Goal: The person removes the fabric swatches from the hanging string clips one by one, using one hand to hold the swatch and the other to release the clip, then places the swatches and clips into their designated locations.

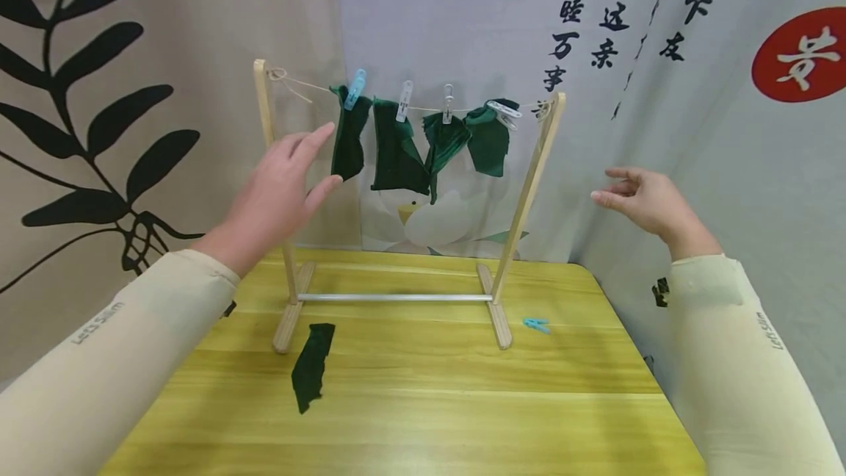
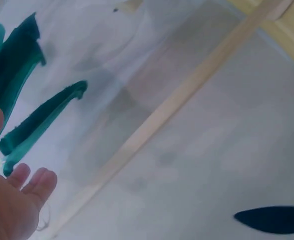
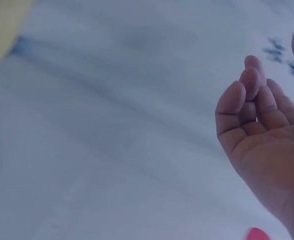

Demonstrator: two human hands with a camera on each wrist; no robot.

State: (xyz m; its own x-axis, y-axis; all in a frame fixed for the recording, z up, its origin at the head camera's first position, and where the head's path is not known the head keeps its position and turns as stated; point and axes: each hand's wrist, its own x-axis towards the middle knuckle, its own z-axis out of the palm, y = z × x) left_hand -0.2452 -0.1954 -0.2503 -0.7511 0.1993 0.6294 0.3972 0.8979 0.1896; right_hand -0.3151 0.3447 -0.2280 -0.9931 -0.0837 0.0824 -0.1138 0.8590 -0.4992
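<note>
A string (image 1: 424, 109) runs between two wooden posts, and several dark green cloth pieces hang from it by clothespins. The leftmost cloth (image 1: 349, 139) is held by a blue clothespin (image 1: 355, 89); pale clothespins (image 1: 404, 101) hold the others. My left hand (image 1: 280, 178) is raised just left of that leftmost cloth, fingers extended and thumb apart, gripping nothing. In the left wrist view, green cloth (image 2: 42, 120) appears beyond its fingers. Well right of the rack, my right hand (image 1: 651, 200) hovers with fingers loosely bent; the right wrist view shows nothing held in it.
The rack's right post (image 1: 531, 193) and metal crossbar (image 1: 396, 298) stand on the wooden table (image 1: 429, 417). Another green cloth (image 1: 313, 366) lies in front of the left foot. A blue clothespin (image 1: 536, 325) lies right of the right foot. Printed curtains hang behind.
</note>
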